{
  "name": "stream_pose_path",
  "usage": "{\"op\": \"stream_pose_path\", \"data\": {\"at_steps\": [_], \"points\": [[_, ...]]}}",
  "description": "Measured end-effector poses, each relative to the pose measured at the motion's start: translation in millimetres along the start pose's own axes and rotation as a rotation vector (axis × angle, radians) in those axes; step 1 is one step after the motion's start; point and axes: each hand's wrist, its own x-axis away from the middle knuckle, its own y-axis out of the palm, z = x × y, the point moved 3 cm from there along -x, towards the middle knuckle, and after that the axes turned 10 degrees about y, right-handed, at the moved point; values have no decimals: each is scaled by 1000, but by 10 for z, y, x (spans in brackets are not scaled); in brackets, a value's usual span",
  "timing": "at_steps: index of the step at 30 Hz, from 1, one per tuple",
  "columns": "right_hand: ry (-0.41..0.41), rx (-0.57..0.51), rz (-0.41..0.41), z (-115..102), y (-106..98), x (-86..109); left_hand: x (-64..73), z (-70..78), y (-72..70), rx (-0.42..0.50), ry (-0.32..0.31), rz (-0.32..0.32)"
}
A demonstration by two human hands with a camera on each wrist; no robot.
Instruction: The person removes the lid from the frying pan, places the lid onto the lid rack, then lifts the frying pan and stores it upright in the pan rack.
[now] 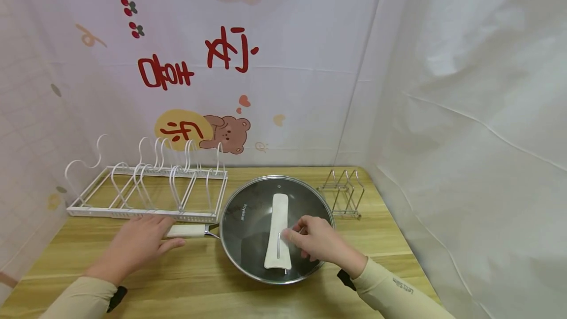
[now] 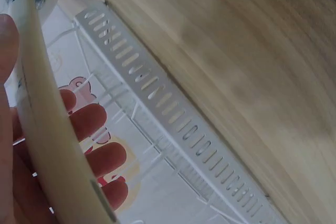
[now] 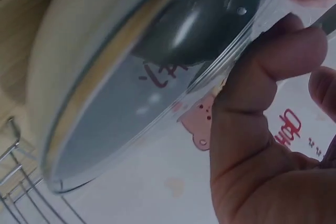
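Note:
A frying pan (image 1: 248, 272) with a glass lid (image 1: 257, 215) stands on the wooden table, its cream handle (image 1: 188, 231) pointing left. My left hand (image 1: 141, 242) grips this handle; in the left wrist view the fingers (image 2: 106, 158) come round its far side and the thumb lies on the near side. A long white lid handle (image 1: 279, 215) stands on the glass. Beside it, over the right part of the lid, is my right hand (image 1: 316, 240), fingers loosely bent and a fingertip right at the white handle's edge. A gap shows between thumb and index finger in the right wrist view.
At the back left stands a white wire rack (image 1: 146, 214) with several hoops, close behind the pan handle. A small metal rack (image 1: 347, 193) is at the back right, near the lid's rim. A printed white curtain (image 1: 305, 107) hangs behind the table.

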Motion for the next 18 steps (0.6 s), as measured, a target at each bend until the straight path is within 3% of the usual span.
{"op": "stream_pose_path", "data": {"at_steps": [5,18], "points": [[-17,34,-59,-100,108,-30,-18,33,55,6,8,18],[-5,61,-51,-171,174,-25,-53,66,92,-16,37,61]]}}
